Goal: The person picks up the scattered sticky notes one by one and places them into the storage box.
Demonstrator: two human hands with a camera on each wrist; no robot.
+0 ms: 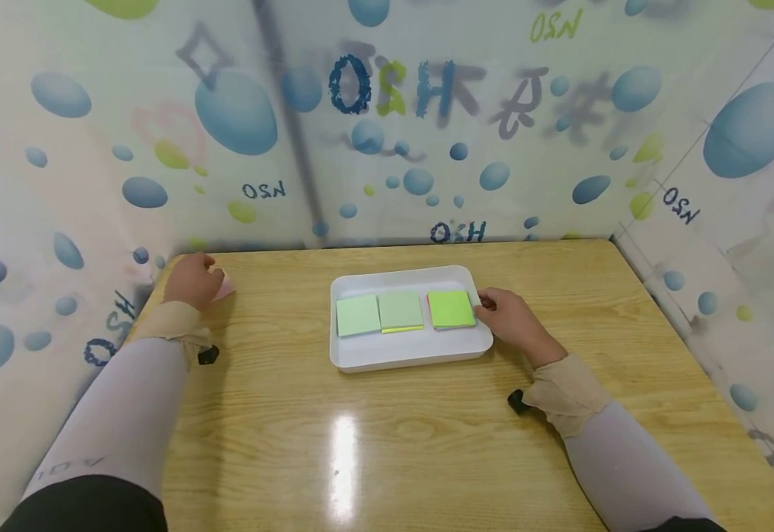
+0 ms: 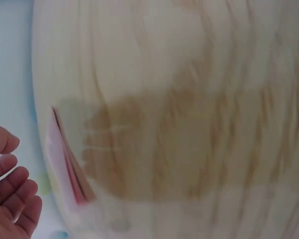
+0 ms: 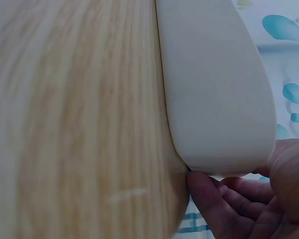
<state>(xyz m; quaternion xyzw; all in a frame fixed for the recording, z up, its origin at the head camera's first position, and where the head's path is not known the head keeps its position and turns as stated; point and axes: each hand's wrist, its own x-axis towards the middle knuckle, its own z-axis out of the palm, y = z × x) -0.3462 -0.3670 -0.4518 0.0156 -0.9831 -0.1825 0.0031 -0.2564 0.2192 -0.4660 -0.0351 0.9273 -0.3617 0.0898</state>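
Observation:
A white tray (image 1: pixel 403 357) sits on the wooden table. It holds two pale green sticky-note pads (image 1: pixel 358 315) (image 1: pixel 401 309), one with a yellow edge below it, and a lime green pad (image 1: pixel 452 309) with a pink edge. My right hand (image 1: pixel 511 321) grips the tray's right end; its fingertips lie at the lower edge of the tray wall (image 3: pixel 214 89). Toward the table's far left corner, my left hand (image 1: pixel 191 281) is above a pink pad (image 1: pixel 225 287). The left wrist view has the loosely curled fingers (image 2: pixel 20 199) apart from that pad (image 2: pixel 65 164), holding nothing.
The table (image 1: pixel 280 436) meets a curtain (image 1: pixel 387 185) with blue and green spots at its back edge. Similar sheeting stands at the left and right sides. Each wrist wears a tan wrap (image 1: pixel 569 391) with a small black piece (image 1: pixel 518 401).

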